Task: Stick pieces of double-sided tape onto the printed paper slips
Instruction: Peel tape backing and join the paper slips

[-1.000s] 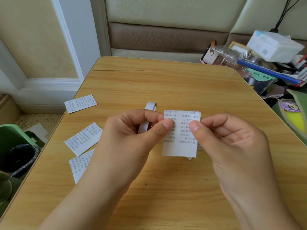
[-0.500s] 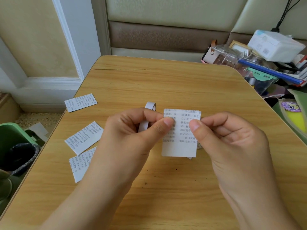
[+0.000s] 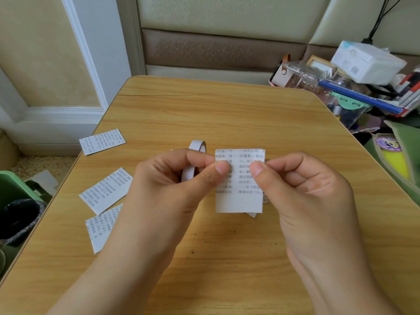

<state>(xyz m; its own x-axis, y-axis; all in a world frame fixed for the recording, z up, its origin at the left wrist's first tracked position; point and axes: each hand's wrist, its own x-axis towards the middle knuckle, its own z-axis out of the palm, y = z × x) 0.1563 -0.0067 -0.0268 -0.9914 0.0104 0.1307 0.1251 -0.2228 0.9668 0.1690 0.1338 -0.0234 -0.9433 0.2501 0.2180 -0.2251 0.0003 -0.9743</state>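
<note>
Little differs from before: the left hand (image 3: 181, 178) still pinches the printed slip (image 3: 239, 180) and carries the tape roll (image 3: 193, 162); the right hand (image 3: 302, 185) pinches the slip's other edge above the tabletop (image 3: 227, 110).

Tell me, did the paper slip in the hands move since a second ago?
No. The held paper slip sits just where it was against the three slips lying by the table's left edge; both hands keep pinching it.
</note>
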